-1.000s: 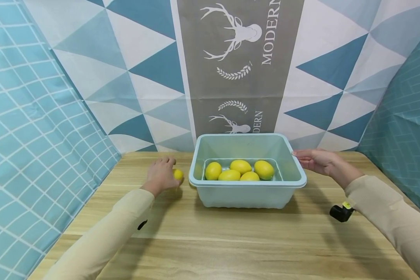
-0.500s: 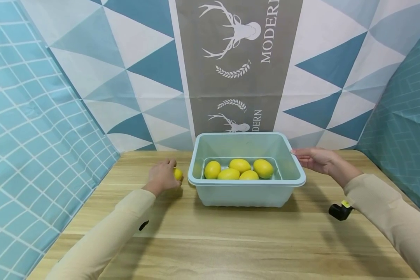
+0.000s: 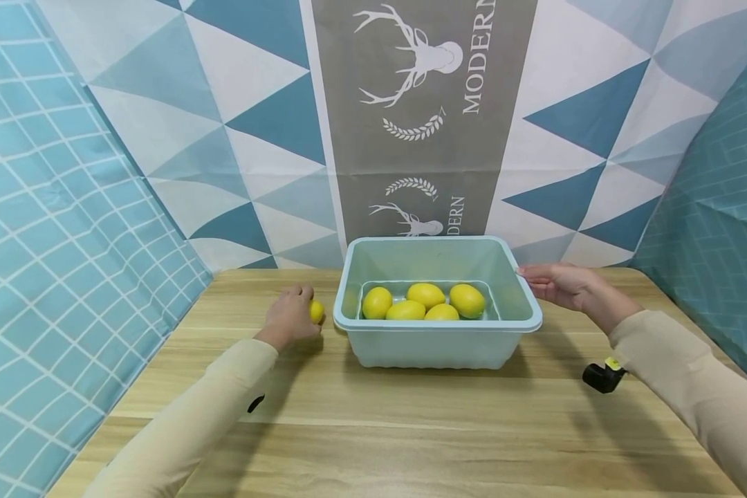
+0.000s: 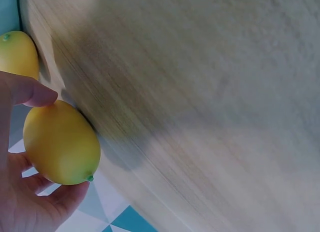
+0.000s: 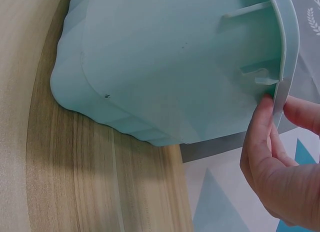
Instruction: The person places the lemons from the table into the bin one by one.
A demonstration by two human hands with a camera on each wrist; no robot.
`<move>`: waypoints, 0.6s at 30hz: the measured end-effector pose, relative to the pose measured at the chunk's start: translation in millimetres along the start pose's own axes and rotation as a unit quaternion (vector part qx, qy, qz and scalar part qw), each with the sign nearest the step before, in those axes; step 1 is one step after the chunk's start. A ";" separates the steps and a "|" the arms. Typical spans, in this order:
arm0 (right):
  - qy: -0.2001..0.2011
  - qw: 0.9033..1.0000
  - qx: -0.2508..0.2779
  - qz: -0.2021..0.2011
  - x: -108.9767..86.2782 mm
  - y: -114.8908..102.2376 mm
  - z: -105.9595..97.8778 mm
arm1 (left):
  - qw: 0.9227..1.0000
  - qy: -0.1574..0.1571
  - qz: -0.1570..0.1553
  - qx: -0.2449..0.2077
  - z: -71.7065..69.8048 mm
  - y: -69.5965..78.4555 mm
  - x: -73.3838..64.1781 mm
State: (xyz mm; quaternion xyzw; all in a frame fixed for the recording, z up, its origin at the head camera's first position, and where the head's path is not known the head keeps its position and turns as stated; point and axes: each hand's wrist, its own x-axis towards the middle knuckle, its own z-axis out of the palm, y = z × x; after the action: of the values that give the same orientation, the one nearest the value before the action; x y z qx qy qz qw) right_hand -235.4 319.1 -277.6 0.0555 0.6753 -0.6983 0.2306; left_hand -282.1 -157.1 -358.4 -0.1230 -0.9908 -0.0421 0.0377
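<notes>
My left hand [image 3: 291, 315] is low over the table, left of a pale blue plastic bin [image 3: 429, 347]. It grips a yellow lemon [image 3: 316, 312], with the thumb on one side and the fingers on the other. The left wrist view shows this lemon [image 4: 62, 142] with its green tip. A second lemon [image 4: 19, 54] lies between the hand and the bin. Several lemons [image 3: 406, 310] rest on the bin's floor. At the bin's right side, my right hand [image 3: 557, 285] pinches the rim [image 5: 287, 47] between thumb and fingers.
The wooden table [image 3: 411, 429] carries the bin near its back edge. Behind stands a patterned cloth backdrop [image 3: 274, 131], with blue tiled cloth [image 3: 56, 221] along the left and a teal one [image 3: 716, 207] on the right. A black device [image 3: 604, 377] shows below the right sleeve.
Over the last second the left hand has shifted only slightly about the lemon. The bin and the right hand on its rim have stayed in place.
</notes>
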 end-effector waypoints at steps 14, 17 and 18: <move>-0.001 1.000 0.010 0.002 -2.4 0.2 2.0 | 1.000 0.006 0.007 -0.001 1.2 -7.5 -9.0; -0.002 1.000 0.018 0.001 -3.1 0.0 1.9 | 1.000 0.013 0.011 0.005 -1.4 -9.1 -12.7; -0.003 1.000 0.017 0.000 -3.3 -0.1 2.0 | 1.000 0.015 0.012 0.006 -2.5 -9.4 -13.9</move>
State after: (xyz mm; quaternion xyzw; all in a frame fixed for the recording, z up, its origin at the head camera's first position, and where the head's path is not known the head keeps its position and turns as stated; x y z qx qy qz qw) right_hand -232.1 318.0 -276.1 0.0573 0.6623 -0.7102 0.2318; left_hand -270.8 -169.8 -357.9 -0.1341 -0.9888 -0.0378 0.0543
